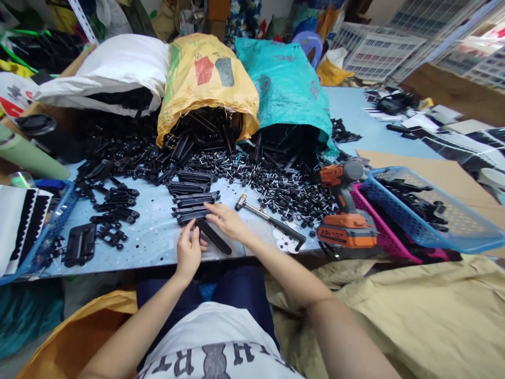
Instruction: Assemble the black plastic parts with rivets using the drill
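Note:
My left hand (188, 251) pinches the near end of a long black plastic bar (215, 238) that lies slanted on the light blue table (158, 231). My right hand (225, 220) lies over the bar's far end, fingers stretched toward a row of similar black bars (193, 202) stacked just beyond. A small hammer (268, 217) lies right of my right hand. Loose black screws and small black parts (284, 187) are heaped behind it.
Three open sacks, white (114, 66), yellow (205, 73) and teal (286, 79), spill black parts at the back. An orange cordless drill (343, 210) stands to the right beside a pink basket (379, 231) and a blue basket (430, 210). Another blue basket (43, 237) sits left.

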`<state>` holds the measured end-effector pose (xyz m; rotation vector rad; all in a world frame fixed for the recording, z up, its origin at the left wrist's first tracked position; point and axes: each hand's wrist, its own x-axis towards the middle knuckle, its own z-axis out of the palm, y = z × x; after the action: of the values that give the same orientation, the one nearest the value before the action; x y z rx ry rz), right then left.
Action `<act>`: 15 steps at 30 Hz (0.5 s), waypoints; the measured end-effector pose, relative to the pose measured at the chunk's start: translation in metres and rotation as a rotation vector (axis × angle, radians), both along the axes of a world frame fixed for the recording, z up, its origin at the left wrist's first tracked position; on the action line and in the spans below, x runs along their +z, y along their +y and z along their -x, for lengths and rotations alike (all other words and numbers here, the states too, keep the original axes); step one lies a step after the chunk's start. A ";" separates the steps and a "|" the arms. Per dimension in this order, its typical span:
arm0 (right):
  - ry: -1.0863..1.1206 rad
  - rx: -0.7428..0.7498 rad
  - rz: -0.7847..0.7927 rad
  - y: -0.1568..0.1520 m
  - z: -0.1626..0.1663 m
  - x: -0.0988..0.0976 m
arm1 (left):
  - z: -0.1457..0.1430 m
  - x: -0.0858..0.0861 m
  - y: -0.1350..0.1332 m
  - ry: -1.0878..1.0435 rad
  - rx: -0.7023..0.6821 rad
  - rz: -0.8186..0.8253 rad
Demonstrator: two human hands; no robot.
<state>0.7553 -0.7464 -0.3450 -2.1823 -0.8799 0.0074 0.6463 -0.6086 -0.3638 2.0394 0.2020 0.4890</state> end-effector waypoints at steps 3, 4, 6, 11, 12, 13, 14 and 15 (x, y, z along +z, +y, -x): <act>-0.290 -0.209 0.324 -0.033 -0.082 0.024 | 0.018 -0.006 -0.002 0.027 -0.086 -0.372; -0.364 -0.262 0.438 -0.045 -0.110 0.033 | 0.018 -0.003 -0.002 0.023 -0.164 -0.511; -0.468 -0.303 0.661 -0.066 -0.159 0.048 | 0.013 0.006 0.000 0.008 -0.352 -0.728; -0.518 -0.301 0.891 -0.098 -0.220 0.062 | -0.015 0.025 0.005 -0.006 -0.620 -0.976; -0.537 -0.290 0.921 -0.102 -0.223 0.062 | -0.017 0.026 0.008 0.001 -0.607 -1.001; -0.568 -0.269 0.940 -0.105 -0.222 0.063 | -0.018 0.026 0.011 0.011 -0.581 -1.022; -0.608 -0.241 0.942 -0.107 -0.217 0.065 | -0.019 0.025 0.014 0.025 -0.556 -1.038; -0.646 -0.205 0.932 -0.108 -0.208 0.067 | -0.018 0.024 0.017 0.045 -0.540 -1.050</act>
<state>0.9631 -0.8542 -0.2784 -3.2340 -1.1319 -0.5066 0.6642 -0.5911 -0.3394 2.9615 -0.7161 0.1980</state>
